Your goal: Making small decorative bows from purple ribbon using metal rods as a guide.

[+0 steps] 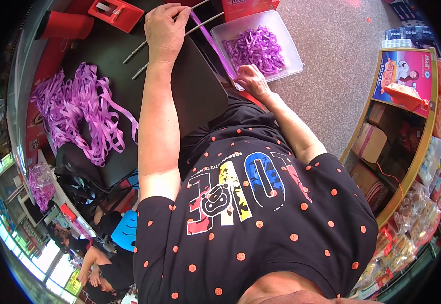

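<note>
My left hand (164,28) is stretched out over a dark table (195,86), fingers pinched on the far end of a purple ribbon strand (211,43). The strand runs taut back to my right hand (251,78), which grips its near end at the table's edge. Just beyond my right hand sits a clear plastic tray (294,61) holding several cut purple ribbon pieces (256,48). Two thin metal rods (142,48) lie on the table under my left hand.
A big loose pile of purple ribbon (78,111) lies on the table's left side. A red flat tool (115,12) and a red cylinder (63,25) sit at the far edge. Stocked shop shelves (408,131) stand at right. Another person (99,273) is at lower left.
</note>
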Available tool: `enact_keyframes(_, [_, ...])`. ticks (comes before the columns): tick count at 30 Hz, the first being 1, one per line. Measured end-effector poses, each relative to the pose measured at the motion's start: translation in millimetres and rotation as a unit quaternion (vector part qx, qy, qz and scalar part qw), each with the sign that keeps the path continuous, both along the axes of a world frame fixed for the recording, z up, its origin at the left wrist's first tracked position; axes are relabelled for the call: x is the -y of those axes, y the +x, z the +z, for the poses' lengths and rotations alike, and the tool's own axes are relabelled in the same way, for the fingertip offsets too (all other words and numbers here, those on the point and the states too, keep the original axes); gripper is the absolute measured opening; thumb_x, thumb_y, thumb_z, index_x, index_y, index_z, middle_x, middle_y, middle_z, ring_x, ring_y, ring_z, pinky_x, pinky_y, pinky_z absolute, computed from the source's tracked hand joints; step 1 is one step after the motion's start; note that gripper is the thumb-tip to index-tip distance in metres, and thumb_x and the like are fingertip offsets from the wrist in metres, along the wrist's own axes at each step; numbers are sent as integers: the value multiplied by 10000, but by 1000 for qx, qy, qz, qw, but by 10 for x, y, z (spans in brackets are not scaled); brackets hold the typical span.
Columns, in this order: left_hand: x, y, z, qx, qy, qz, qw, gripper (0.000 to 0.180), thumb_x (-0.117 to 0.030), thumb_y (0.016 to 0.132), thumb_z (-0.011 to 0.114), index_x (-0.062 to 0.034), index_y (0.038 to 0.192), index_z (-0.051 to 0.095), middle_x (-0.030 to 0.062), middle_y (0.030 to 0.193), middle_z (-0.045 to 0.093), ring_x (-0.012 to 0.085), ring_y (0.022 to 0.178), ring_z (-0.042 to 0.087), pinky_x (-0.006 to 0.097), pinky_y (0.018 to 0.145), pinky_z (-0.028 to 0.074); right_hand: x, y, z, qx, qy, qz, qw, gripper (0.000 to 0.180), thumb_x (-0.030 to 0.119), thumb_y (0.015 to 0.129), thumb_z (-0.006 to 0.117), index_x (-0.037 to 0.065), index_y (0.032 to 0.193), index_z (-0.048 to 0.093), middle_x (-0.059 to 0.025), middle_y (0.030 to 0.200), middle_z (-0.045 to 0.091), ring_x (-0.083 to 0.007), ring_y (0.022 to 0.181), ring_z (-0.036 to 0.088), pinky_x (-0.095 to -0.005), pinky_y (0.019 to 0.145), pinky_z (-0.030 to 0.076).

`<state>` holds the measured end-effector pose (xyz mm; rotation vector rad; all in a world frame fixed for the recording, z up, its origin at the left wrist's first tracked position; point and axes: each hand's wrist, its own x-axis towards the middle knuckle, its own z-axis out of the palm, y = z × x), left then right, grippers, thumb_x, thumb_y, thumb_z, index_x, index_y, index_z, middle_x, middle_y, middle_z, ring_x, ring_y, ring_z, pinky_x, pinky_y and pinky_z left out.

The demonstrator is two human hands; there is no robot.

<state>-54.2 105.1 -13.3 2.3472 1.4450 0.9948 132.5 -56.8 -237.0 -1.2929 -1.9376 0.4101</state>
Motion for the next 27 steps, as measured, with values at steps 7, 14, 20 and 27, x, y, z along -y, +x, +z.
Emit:
enact_keyframes(7, [-32, -13, -12, 9, 15, -20, 1000, 211, -248, 836, 675, -63, 925, 725, 55, 987, 683, 242, 971, 590, 334, 874, 448, 379, 114, 303, 74, 92, 45, 992, 209, 174, 704, 664, 156, 912, 676, 36, 1149, 584, -207, 955, 551, -329, 818, 461])
enact_keyframes(14, [-59, -15, -31, 20, 18, -35, 999, 216, -229, 836, 680, -30, 911, 717, 89, 966, 689, 238, 917, 622, 322, 831, 469, 236, 116, 355, 73, 58, 146, 985, 287, 137, 743, 597, 151, 1027, 638, 38, 1014, 632, -169, 898, 569, -319, 782, 453])
enact_keyframes(20, [-58, -19, -26, 27, 15, -40, 999, 217, -224, 835, 682, -23, 909, 716, 93, 973, 688, 231, 906, 628, 316, 816, 476, 220, 49, 277, 50, 19, 86, 995, 296, 147, 772, 643, 143, 1068, 633, -1, 913, 652, -205, 876, 579, -329, 783, 452])
enact_keyframes(27, [-67, -24, -43, 31, 9, -41, 999, 216, -222, 834, 681, -24, 914, 715, 92, 977, 688, 234, 907, 628, 318, 823, 474, 235, 73, 134, -61, -17, 28, 998, 251, 97, 807, 647, 96, 1057, 623, -75, 899, 653, -253, 820, 599, -364, 772, 470])
